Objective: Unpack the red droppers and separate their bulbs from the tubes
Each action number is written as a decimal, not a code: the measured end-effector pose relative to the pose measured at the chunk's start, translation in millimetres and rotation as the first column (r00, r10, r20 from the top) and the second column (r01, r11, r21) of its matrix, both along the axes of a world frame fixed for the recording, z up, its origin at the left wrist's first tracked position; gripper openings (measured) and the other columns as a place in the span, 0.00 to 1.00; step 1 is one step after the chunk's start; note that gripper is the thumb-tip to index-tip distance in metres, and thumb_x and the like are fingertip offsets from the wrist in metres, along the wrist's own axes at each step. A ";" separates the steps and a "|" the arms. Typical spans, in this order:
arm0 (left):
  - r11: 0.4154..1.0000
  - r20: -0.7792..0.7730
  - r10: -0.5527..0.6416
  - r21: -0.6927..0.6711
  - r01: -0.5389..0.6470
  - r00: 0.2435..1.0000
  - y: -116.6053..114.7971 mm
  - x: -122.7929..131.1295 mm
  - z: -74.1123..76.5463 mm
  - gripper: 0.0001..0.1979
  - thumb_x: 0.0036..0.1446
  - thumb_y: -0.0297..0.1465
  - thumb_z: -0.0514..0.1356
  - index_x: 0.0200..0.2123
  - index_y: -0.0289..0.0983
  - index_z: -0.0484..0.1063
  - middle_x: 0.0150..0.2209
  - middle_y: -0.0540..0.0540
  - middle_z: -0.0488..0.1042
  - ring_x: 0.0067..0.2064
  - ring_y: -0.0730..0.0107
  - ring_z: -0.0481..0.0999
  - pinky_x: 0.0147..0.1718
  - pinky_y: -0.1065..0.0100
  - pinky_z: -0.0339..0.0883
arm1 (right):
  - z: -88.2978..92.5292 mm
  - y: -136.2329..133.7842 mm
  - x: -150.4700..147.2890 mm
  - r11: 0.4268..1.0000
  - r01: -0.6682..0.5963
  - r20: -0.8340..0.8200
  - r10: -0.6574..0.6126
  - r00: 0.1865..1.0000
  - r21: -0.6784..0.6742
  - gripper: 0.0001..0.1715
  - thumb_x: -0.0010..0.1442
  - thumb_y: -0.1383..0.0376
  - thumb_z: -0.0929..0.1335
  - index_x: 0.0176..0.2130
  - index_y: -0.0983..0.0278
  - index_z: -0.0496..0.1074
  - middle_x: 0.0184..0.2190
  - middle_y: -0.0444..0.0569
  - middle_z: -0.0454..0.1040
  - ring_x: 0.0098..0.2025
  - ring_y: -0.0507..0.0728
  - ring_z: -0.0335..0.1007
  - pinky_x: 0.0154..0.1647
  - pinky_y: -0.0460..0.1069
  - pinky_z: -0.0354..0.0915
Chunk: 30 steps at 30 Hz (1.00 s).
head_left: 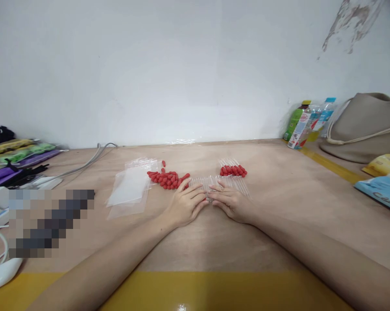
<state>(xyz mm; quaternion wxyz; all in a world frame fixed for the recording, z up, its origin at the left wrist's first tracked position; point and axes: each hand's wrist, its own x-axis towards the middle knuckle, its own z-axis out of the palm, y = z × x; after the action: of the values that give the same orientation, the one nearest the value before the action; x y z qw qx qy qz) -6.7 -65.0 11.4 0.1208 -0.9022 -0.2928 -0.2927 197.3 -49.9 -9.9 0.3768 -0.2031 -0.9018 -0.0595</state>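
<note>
My left hand [189, 203] and my right hand [230, 201] meet at the middle of the table, thumbs and fingers closed together. Between their fingertips shows a bit of red and a short clear piece, like a red rubber bulb on a thin clear tube; most of it is hidden. Just beyond my hands lies a row of thin clear tubes [240, 185], partly under my fingers. A heap of loose red rubber bulbs [169, 179] lies beside my left hand. Past my right hand, a bundle of clear tubes with red bulbs on their near ends [233, 170] lies flat.
Clear plastic bags [128, 188] lie left of the bulbs. Further left are a grey cable [91, 162], packed colourful items [23, 153] and a blurred dark object [52, 224]. Bottles [300, 125], a grey bag [366, 125] and a blue packet [381, 190] stand or lie at right.
</note>
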 end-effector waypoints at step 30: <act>0.844 0.251 0.535 -0.202 -0.497 0.806 50.5 -73.8 45.1 0.13 0.55 0.31 0.50 0.40 0.36 0.71 0.32 0.44 0.67 0.37 0.65 0.68 0.37 0.65 0.65 | 9.1 15.4 48.7 0.774 0.584 -0.104 -0.619 0.778 -0.244 0.17 0.54 0.67 0.59 0.43 0.67 0.67 0.29 0.51 0.73 0.32 0.58 0.70 0.33 0.52 0.63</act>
<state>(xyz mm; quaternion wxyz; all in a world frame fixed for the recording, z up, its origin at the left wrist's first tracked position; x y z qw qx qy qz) -80.5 -14.5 56.6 0.0929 -0.7394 -0.5601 -0.3619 246.0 -34.5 -0.9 0.3949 -0.5225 -0.7526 -0.0685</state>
